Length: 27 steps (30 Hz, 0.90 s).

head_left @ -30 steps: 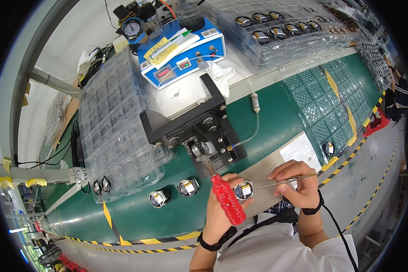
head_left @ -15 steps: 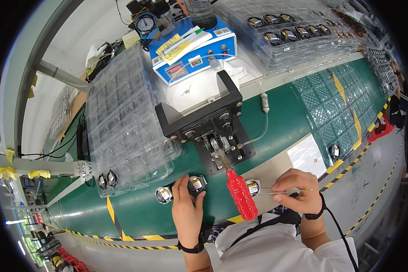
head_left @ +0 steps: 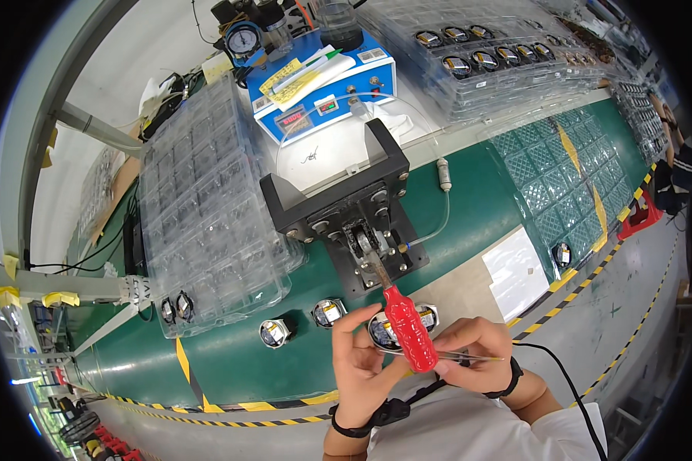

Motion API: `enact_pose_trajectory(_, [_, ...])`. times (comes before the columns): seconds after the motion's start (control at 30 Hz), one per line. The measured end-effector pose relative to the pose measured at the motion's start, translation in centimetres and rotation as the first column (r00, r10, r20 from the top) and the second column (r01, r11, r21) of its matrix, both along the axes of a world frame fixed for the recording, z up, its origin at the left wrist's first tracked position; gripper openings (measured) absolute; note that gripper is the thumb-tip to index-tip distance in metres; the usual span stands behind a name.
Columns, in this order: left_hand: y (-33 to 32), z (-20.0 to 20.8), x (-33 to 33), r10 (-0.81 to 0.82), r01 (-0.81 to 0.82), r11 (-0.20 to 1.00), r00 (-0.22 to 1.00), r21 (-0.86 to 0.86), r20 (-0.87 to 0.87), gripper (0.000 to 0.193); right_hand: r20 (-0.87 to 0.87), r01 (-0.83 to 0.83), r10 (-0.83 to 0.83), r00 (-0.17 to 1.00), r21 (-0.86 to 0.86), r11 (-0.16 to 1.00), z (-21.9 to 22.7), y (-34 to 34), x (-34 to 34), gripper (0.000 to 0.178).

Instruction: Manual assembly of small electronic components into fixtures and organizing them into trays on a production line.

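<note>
My left hand (head_left: 361, 373) has its fingers curled round the left side of a round electronic module (head_left: 379, 332), whose right part lies behind the red handle. My right hand (head_left: 477, 357) pinches a pair of metal tweezers (head_left: 473, 357), their tips hidden behind the handle. Another module (head_left: 427, 315) shows just right of the handle, close above my right fingers. To the left, two more silver-rimmed modules, one nearer (head_left: 274, 333) and one farther (head_left: 328, 313), rest on the green mat. The red-handled lever (head_left: 409, 334) of a black toggle press (head_left: 361, 207) juts toward me between my hands.
Stacked clear trays (head_left: 215, 207) stand at the left, two modules (head_left: 177, 306) in their near corner. Behind the press sits a blue control box (head_left: 327, 88) with a tube. More trays holding modules (head_left: 484, 59) lie far right, beyond a green-looking blister tray (head_left: 569, 184) and white paper (head_left: 519, 273).
My left hand has left the module on the mat and moved right to the one by the red handle. My right hand with the tweezers has come left and slightly nearer me.
</note>
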<state>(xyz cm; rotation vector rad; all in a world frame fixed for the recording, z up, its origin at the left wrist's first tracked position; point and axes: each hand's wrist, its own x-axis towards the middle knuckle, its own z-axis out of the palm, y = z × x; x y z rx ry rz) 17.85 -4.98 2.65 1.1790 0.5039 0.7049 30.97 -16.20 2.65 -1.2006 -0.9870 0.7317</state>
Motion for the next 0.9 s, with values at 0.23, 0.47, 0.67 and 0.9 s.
enact_pose_trajectory(0.23, [-1.2, 0.6, 0.8, 0.019, -0.020, 0.992, 1.000, -0.125, -0.010, 0.067, -0.328, 0.128, -0.117, 0.937, 0.014, 0.992, 0.3, 0.1, -0.7, 0.023])
enact_pose_trajectory(0.47, [-1.0, 0.3, 0.4, -0.055, 0.055, 0.998, 0.996, -0.005, -0.064, 0.062, -0.421, 0.121, -0.117, 0.899, -0.015, 0.992, 0.5, -0.1, -0.2, 0.018])
enact_pose_trajectory(0.67, [-0.9, 0.8, 0.2, -0.109, 0.108, 0.994, 0.992, -0.024, -0.067, 0.056, -0.492, 0.103, -0.139, 0.859, -0.100, 0.990, 0.6, 0.2, 0.5, 0.015])
enact_pose_trajectory(0.9, [-1.0, 1.4, 0.2, -0.124, 0.109, 0.970, 0.990, -0.218, -0.060, 0.048, -0.697, -0.024, -0.041, 0.716, -0.083, 0.996, 0.7, 0.3, 2.3, 0.016])
